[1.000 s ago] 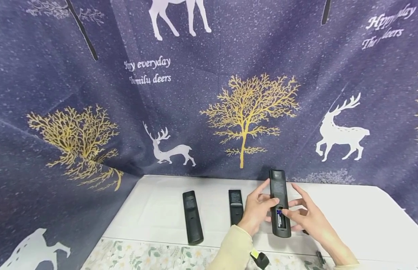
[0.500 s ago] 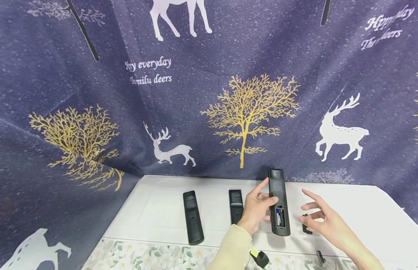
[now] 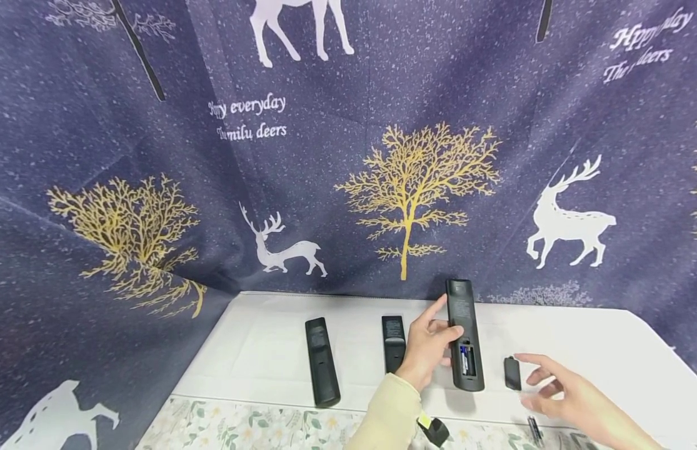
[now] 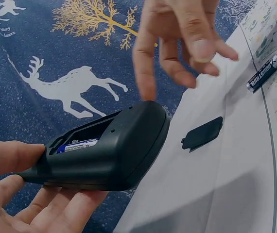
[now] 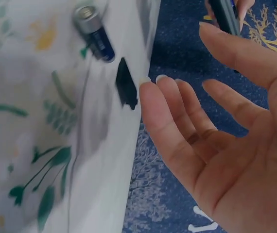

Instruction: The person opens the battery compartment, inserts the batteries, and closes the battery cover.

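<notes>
My left hand grips a black remote control with its back facing me. The battery compartment is uncovered, and a blue and silver battery lies inside it. My right hand is off to the right, holding nothing, its fingers apart and loosely bent. Just left of its fingertips a small black battery cover lies on the white table. A loose battery lies below the cover, near the floral cloth, under the right hand's thumb side in the head view.
Two more black remotes lie face down: one at the left and another remote partly behind the left hand. A small black object with a yellow-green piece sits on the floral cloth. A dark blue deer-print curtain hangs behind the table.
My right hand has left the remote's battery compartment and moved right and down toward the loose battery, uncovering the battery cover from view. The left hand keeps its hold, with the remote nearly still.
</notes>
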Action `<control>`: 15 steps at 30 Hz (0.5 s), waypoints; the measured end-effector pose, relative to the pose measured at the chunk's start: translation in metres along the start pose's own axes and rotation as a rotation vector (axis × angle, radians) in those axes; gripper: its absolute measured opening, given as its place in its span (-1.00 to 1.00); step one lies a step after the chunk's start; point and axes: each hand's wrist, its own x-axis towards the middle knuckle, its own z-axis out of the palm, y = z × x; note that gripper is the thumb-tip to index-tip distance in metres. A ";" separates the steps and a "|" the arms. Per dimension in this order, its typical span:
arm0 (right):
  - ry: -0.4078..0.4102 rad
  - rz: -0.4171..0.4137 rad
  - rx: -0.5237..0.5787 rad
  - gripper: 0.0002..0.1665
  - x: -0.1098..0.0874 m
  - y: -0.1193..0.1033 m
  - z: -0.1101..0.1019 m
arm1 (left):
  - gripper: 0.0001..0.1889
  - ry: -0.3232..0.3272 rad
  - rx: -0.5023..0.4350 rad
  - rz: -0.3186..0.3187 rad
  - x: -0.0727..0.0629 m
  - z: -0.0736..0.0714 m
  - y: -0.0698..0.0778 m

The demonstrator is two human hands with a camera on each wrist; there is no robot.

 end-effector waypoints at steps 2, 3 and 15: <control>-0.039 -0.003 0.032 -0.25 -0.003 0.005 -0.001 | -0.28 0.001 -0.001 -0.002 0.000 0.000 0.000; -0.058 -0.010 0.050 -0.26 -0.004 0.008 -0.001 | -0.28 0.002 0.000 -0.003 0.000 -0.001 0.000; -0.219 -0.080 0.204 -0.24 -0.012 0.028 0.010 | -0.29 0.010 0.022 -0.013 0.000 0.001 0.000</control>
